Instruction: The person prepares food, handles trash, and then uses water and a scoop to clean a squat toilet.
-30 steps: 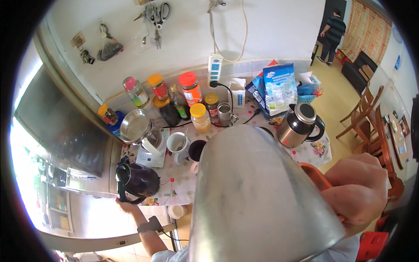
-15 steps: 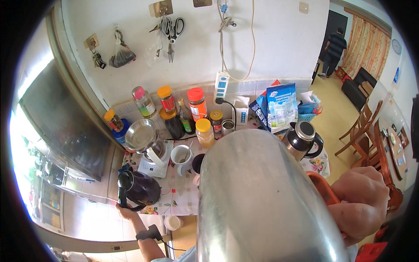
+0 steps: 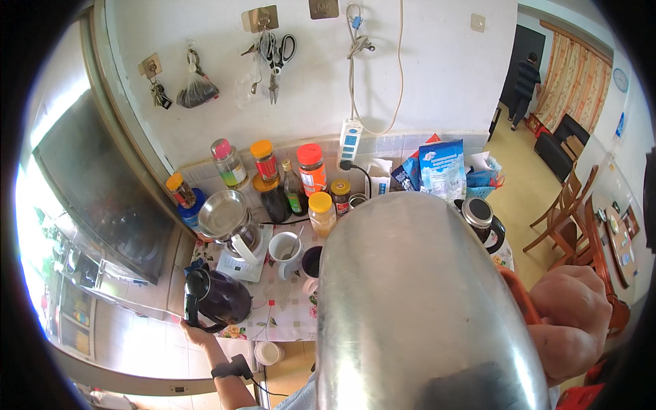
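A large stainless-steel jug (image 3: 424, 301) fills the middle of the view, very near, and covers much of the table. My right hand (image 3: 570, 321) is closed in a fist round its orange handle (image 3: 519, 294) on the right side. What lies under the jug is hidden. At the left edge of the table stands a dark electric kettle (image 3: 222, 297) with a black handle. My left hand (image 3: 196, 333) is at the lower end of that handle, its fingers partly hidden behind it. A white mug (image 3: 283, 254) with a spoon stands right of the kettle, beside a dark-mouthed pink cup (image 3: 311, 263).
A glass pot (image 3: 225, 215) under a steel bowl stands on a white base. Lidded jars (image 3: 321, 208) and a bottle (image 3: 292, 188) line the wall. A steel thermos jug (image 3: 478, 215) and a blue bag (image 3: 443, 167) are at right. A person (image 3: 526, 89) stands far back.
The steel jug has shifted slightly right, now covering more of the thermos jug and uncovering the pink cup. My left hand stays at the kettle. The distant person has moved slightly.
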Demonstrator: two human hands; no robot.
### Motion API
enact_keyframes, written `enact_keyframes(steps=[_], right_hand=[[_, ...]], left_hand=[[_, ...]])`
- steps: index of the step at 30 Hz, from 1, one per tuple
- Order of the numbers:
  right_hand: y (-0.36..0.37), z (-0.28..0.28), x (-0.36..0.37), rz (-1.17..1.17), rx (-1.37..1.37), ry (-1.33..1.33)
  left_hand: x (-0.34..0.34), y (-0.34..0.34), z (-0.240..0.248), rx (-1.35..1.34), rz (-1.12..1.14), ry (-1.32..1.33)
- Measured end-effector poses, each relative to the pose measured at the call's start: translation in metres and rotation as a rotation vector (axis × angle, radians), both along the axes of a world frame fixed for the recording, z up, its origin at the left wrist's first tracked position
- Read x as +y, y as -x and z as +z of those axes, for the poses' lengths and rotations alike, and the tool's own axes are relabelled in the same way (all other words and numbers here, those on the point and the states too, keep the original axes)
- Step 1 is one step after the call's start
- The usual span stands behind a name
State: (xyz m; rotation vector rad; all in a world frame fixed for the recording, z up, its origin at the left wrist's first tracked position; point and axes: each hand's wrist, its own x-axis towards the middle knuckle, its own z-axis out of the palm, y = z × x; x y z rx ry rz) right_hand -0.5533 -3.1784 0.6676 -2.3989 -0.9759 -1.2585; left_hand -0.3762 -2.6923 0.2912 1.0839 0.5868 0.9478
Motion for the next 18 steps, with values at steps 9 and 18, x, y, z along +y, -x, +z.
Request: enact_keyframes(steps=[9,18], right_hand=[[0.007,0.017,-0.009,0.003,0.026,0.101],[0.005,0.021,-0.011,0.004,-0.013,0.121]], left_hand=[[-0.023,-0.013,0.009,-0.007,-0.045,0.002],[-0.018,-0.013,0.006,-0.012,-0.007,0.003]])
